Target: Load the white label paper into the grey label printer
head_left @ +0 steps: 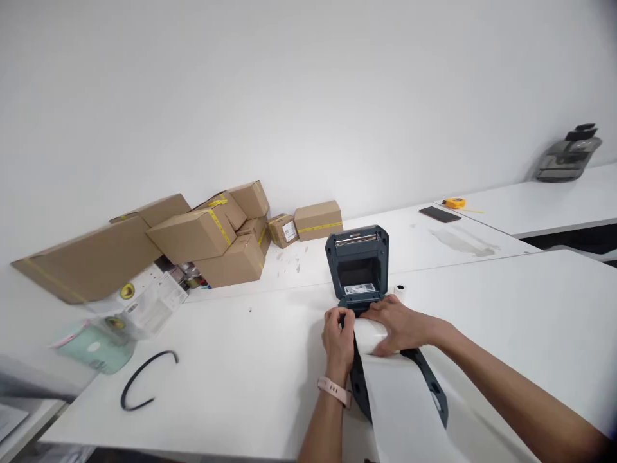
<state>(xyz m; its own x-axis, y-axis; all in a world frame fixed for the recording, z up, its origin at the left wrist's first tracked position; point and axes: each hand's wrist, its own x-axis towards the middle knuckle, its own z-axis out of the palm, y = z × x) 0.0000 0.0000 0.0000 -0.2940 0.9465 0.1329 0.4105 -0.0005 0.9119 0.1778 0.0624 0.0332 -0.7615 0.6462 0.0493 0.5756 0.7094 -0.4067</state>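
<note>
A dark blue-grey label printer (357, 263) stands on the white table with its lid raised. Inside its body lies a white label roll (370, 335), and a wide strip of label paper (402, 405) runs from it toward me. My left hand (338, 334), with a pink band on the wrist, is closed at the printer's left edge near the hinge; its fingertips are partly hidden. From the right, my right hand (396, 323) reaches over the roll, thumb and fingers gripping its right side. Behind that hand stands a small white roll (400, 291).
Cardboard boxes (193, 238) are piled at the back left, beside a plastic-wrapped package (154, 305) and a mint-green pouch (94, 347). A curved black strip (137, 382) lies front left. Back right are a phone (439, 214), yellow tape measure (454, 203) and grey bottle (566, 157).
</note>
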